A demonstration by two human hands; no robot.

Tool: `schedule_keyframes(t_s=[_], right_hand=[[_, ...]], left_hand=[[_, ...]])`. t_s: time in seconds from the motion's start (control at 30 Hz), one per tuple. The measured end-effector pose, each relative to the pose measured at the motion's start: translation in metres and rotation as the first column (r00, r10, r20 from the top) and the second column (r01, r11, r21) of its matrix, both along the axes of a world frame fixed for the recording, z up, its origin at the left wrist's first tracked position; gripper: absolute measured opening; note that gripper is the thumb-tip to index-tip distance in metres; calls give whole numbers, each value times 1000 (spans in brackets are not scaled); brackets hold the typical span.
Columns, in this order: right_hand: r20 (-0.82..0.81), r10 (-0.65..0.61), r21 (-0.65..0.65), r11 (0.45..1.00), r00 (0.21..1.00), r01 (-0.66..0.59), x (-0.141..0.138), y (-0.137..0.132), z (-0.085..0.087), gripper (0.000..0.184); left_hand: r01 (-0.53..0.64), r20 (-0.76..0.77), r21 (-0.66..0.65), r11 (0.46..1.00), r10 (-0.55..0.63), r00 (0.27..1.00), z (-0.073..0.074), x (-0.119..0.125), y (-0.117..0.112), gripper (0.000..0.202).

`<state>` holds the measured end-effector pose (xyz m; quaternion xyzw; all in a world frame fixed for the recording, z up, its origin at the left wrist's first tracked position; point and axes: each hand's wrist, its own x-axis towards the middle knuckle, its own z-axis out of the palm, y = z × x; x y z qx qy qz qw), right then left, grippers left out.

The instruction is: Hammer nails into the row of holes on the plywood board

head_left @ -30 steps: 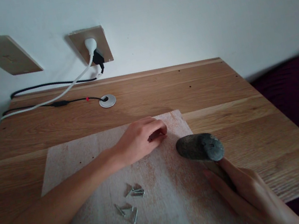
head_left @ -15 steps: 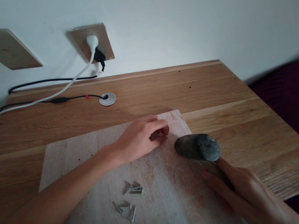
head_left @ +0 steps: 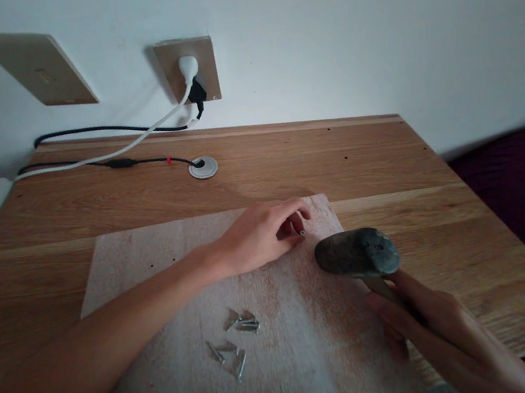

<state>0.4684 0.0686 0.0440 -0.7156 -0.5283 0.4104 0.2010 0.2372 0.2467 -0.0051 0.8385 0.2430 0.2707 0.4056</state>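
Note:
My left hand (head_left: 262, 234) rests on a pale, worn board (head_left: 152, 263) and pinches a small nail (head_left: 302, 233) upright near the board's far right corner. My right hand (head_left: 430, 323) grips the wooden handle of a hammer (head_left: 358, 253). Its dark metal head hovers just to the right of the nail, close to my left fingertips. Several loose nails (head_left: 235, 347) lie scattered on the board nearer to me, below my left forearm.
The board lies on a wooden table (head_left: 389, 167) against a white wall. A wall socket (head_left: 189, 70) holds a white and a black plug; their cables (head_left: 98, 159) run along the table's back to a round grommet (head_left: 203, 167). Dark purple fabric (head_left: 518, 178) lies right.
The view has shifted slightly right and down. My left fingers have opened a little, so the nail's head now shows. The hammer head stays close beside it.

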Motion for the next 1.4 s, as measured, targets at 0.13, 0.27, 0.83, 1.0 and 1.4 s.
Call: schedule_keyframes(t_s=[0.13,0.27,0.83,1.0,1.4], right_hand=[[76,14,70,997,997,-19,-2,9,9,40],[89,0,104,994,996,-9,-5,16,15,37],[79,47,122,991,996,-56,-7,29,12,28],[90,148,124,980,985,-158,-4,33,2,32],[110,89,76,992,990,-98,-11,31,6,29]], left_hand=[[-37,-31,37,999,38,999,-1,0,0,30],[-58,-46,103,993,63,997,-2,-1,1,26],[-37,-35,71,997,39,999,-2,-2,1,11],[-35,-34,73,997,38,999,-3,-3,1,12],[-62,-52,85,994,67,996,-2,-1,0,9]])
